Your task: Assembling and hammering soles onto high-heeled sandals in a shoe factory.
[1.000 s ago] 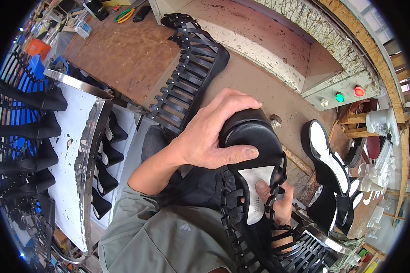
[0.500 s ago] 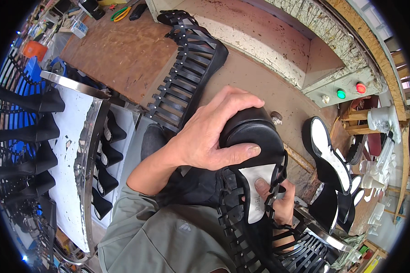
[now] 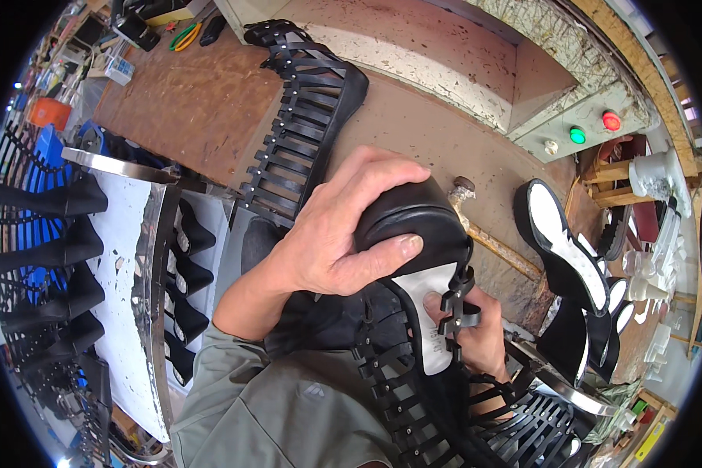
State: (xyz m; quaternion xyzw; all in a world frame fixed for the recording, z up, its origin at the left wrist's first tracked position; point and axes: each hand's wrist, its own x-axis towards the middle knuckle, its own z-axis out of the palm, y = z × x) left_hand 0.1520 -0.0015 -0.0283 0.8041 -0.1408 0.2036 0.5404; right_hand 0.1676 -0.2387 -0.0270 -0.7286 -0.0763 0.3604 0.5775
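A black strappy boot sandal [image 3: 427,220] with a thick, rounded end and a white insole is held in front of my body. My left hand [image 3: 331,226] wraps over the rounded end, its thumb pressed on the black leather top. Gripping the shoe lower down from its right side, my right hand [image 3: 482,331] has its thumb on the white insole and its fingers partly hidden by the straps. The studded strap shaft hangs toward my lap. A second strappy black boot [image 3: 308,117] lies on the bench beyond my left hand.
On the bench a hammer [image 3: 495,248] lies right of the shoe. Black wedge soles [image 3: 561,249] with white tops stack farther right. A rack [image 3: 121,265] at left holds several black shoes. A machine housing with green and red buttons [image 3: 577,135] stands behind.
The held shoe and both hands have shifted slightly left in view, as have the bench items. My right fingers show more plainly beside the straps. Both hands keep their hold.
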